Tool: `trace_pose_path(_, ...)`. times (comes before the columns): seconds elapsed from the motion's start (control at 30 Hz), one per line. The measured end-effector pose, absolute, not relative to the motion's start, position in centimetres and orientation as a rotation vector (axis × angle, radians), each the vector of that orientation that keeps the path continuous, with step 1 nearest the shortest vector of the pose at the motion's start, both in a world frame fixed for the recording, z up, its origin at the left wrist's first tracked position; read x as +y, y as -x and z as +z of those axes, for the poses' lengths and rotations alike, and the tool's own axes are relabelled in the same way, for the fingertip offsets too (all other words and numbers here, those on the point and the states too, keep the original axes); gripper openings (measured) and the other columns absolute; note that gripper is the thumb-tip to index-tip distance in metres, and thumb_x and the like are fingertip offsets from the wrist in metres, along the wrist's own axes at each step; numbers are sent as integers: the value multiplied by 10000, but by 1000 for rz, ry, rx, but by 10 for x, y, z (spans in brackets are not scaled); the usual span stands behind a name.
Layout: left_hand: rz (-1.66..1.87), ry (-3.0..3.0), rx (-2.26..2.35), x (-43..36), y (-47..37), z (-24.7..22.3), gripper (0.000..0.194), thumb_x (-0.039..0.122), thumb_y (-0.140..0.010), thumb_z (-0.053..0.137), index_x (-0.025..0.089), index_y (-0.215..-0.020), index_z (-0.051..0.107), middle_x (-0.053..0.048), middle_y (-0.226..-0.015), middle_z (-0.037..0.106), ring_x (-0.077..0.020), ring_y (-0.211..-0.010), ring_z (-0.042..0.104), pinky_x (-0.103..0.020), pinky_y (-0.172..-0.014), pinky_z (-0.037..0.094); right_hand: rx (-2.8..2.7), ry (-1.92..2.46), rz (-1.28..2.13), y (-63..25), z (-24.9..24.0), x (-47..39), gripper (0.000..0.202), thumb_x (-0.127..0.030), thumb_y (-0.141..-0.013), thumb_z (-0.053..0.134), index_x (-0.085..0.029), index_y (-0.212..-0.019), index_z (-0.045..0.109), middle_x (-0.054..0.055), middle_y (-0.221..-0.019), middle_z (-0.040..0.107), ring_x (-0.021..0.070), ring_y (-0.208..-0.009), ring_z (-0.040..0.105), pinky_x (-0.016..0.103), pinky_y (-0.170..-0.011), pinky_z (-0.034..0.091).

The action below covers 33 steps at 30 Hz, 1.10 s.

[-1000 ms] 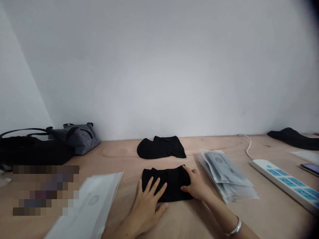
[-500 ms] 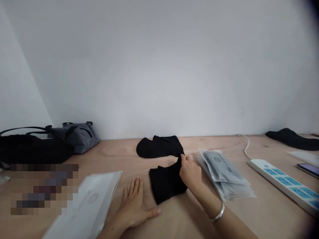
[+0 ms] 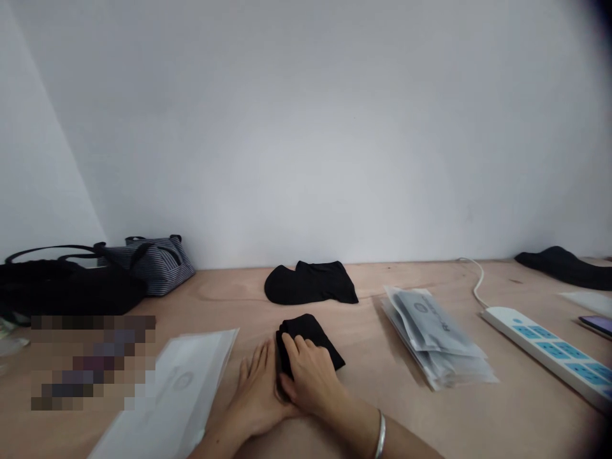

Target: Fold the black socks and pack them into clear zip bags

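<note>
A black cloth [image 3: 313, 335], folded into a small bundle, lies on the wooden table in front of me. My right hand [image 3: 308, 370] rests over its near left part, fingers curled round the folded edge. Flat on the table just left of the cloth is my left hand [image 3: 261, 389], its fingers stretched out and its thumb side hidden beside the right hand. Farther back, a second black cloth piece [image 3: 310, 284] lies flat near the wall.
Plastic pouches lie to the left [image 3: 162, 389] and a stack of filled pouches [image 3: 437, 335] to the right. A white power strip [image 3: 549, 350], a phone [image 3: 597, 324] and another black cloth [image 3: 567, 268] are far right. Bags [image 3: 162, 264] stand back left.
My right hand has moved left and nearer with the cloth's right end, folding the cloth over into a smaller bundle. My left hand has stayed nearly in place.
</note>
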<state>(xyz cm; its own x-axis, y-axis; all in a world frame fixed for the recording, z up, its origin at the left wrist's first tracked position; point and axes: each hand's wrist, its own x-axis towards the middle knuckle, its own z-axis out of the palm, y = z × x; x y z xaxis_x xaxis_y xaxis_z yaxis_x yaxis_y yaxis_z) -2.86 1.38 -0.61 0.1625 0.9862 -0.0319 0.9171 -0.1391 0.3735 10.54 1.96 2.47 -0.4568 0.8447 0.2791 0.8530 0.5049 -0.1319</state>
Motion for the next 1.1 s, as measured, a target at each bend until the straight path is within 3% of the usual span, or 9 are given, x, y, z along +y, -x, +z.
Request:
trace_pose_path(0.1, 517, -2227, 1837, 15, 27, -1, 1301, 512, -391, 728, 126, -1382, -22, -180, -1442, 31, -333, -1306, 21, -503, -1034, 90, -2550, 1213, 92, -129, 22, 20, 754, -281, -669, 532, -123, -1331, 208, 111, -1048, 535, 249, -899, 503, 345, -716, 424)
trace_pose_path(0.17, 631, -2420, 1743, 17, 26, 6, 1275, 522, -394, 737, 163, -1386, 21, -145, -1448, 66, -327, -1308, 22, -516, -1037, 59, -2573, 1103, 188, -149, 20, 22, 800, -235, -627, 544, -136, -1339, 195, 91, -1041, 538, 232, -913, 487, 335, -766, 406)
trace_pose_path(0.27, 645, -2708, 1424, 22, 25, 16, 1024, 562, -507, 695, 228, -1356, 231, -89, -1430, 206, -319, -1303, 111, -541, -1034, 20, -2517, 1027, 341, -176, 16, 24, 819, -202, -597, 550, -143, -1337, 203, 80, -1070, 504, 200, -942, 469, 303, -815, 393)
trace_pose_path(0.4, 512, -2635, 1229, 23, 23, 17, 546, 420, -752, 554, 251, -1256, 430, -46, -1320, 431, -243, -1234, 337, -454, -1041, 198, -2471, 1101, 283, -193, 12, 20, 675, -291, -645, 542, -106, -1269, 362, 139, -1276, 342, 237, -1139, 346, 332, -937, 316)
trace_pose_path(0.53, 529, -2465, 1279, 17, 21, 13, 490, 384, -770, 529, 255, -1237, 454, -31, -1315, 436, -221, -1210, 381, -408, -1012, 297, -2644, 1127, 52, -192, 12, 17, 500, -270, -711, 467, -96, -1179, 477, 141, -1235, 433, 276, -1189, 292, 393, -1010, 195)
trace_pose_path(0.63, 542, -2431, 1296, 14, 21, 11, 569, 444, -720, 576, 242, -1238, 456, -43, -1314, 438, -233, -1207, 383, -406, -1008, 307, -2739, 1120, -3, -187, 13, 19, 468, -193, -679, 460, -80, -1132, 491, 138, -1125, 518, 255, -1103, 402, 360, -985, 240)
trace_pose_path(0.77, 536, -2448, 1307, 14, 23, 12, 657, 474, -664, 621, 213, -1243, 452, -71, -1306, 446, -261, -1206, 375, -419, -1008, 299, -2637, 1236, 126, -187, 13, 24, 404, -157, -642, 466, -134, -1043, 513, 95, -1003, 560, 215, -924, 508, 312, -831, 375)
trace_pose_path(0.93, 799, -2312, 1211, 13, 24, 19, 523, 221, -730, 512, 263, -1241, 411, -20, -1230, 508, -211, -1135, 450, -355, -977, 349, -2252, 1165, 511, -200, 20, 28, 353, -151, -670, 462, -189, -1019, 497, 33, -947, 583, 174, -849, 538, 278, -758, 405)
trace_pose_path(1.1, 1038, -1860, 1178, 19, 18, 16, 461, 303, -832, 437, 239, -1271, 314, -41, -1153, 538, -175, -994, 555, -296, -829, 470, -1905, 1245, 971, -204, 24, 34, 263, -174, -711, 421, -174, -964, 493, 31, -895, 591, 155, -801, 550, 250, -678, 433)
